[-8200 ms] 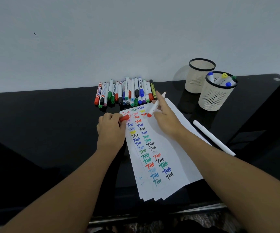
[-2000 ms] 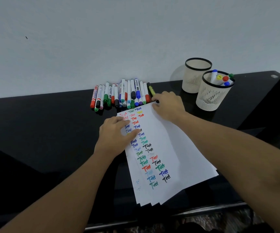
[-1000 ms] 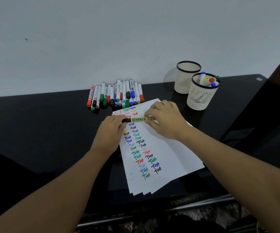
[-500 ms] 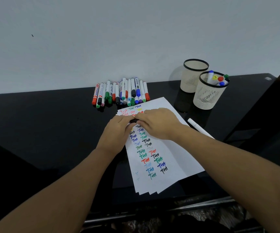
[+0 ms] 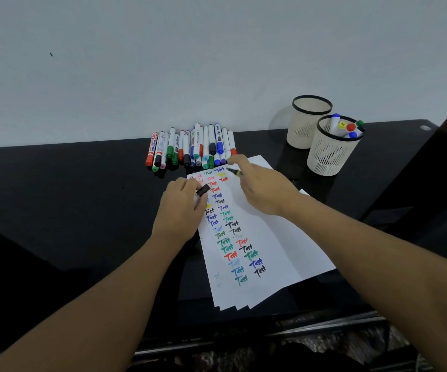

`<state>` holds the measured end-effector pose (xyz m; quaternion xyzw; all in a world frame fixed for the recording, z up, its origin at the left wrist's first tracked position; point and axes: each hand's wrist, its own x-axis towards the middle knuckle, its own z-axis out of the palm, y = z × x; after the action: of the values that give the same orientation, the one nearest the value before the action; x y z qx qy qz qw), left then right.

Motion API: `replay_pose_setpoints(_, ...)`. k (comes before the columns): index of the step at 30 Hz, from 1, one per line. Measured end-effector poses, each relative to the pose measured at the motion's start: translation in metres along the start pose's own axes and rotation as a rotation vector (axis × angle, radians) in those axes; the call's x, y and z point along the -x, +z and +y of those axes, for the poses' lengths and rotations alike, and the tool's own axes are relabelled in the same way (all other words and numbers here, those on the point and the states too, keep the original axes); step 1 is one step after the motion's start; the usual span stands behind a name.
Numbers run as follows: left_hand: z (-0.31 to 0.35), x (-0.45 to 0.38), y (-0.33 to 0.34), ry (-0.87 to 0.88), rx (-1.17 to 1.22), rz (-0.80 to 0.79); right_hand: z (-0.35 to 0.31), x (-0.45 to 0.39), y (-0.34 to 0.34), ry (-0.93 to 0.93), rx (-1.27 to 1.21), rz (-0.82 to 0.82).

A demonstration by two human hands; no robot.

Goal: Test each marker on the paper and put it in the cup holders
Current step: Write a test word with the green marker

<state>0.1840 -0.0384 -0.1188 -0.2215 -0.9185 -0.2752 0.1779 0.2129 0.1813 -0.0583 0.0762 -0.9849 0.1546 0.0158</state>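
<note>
**Operator:** Reporting hand status. My right hand grips the uncapped marker, fingers curled round its yellow barrel; the dark tip points left and sits just above the top of the paper. My left hand pinches the black cap between thumb and fingertips, its heel resting at the left edge of the sheets. The two hands are apart, with the written columns between them.

**Supervisor:** Paper condition?

**Operator:** Several white sheets, fanned, lying flat on the black table. The top sheet carries two columns of "Test" marks in red, blue, green, black and yellow.

**Supervisor:** Remaining stock and receptacles?

**Operator:** The row of markers lies capped, side by side, just beyond the paper's top edge, against the wall. To the right stand two mesh cup holders, touching or nearly so. The near cup holder contains several markers, caps up. The far cup holder stands behind it; I cannot tell its contents.
</note>
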Motion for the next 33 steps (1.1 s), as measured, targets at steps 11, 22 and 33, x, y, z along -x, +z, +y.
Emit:
replay_pose_setpoints(11,0.000,-0.002,0.002,-0.057,-0.015,-0.090,0.004,-0.001,0.026,0.273,-0.792,0.223)
replay_pose_setpoints(22,-0.006,-0.005,0.007,-0.086,0.029,-0.060,-0.006,-0.002,0.039,0.347,-0.890,0.394)
replay_pose_setpoints(33,-0.007,-0.009,0.005,-0.110,0.021,-0.143,-0.003,-0.004,0.040,0.315,-0.800,0.307)
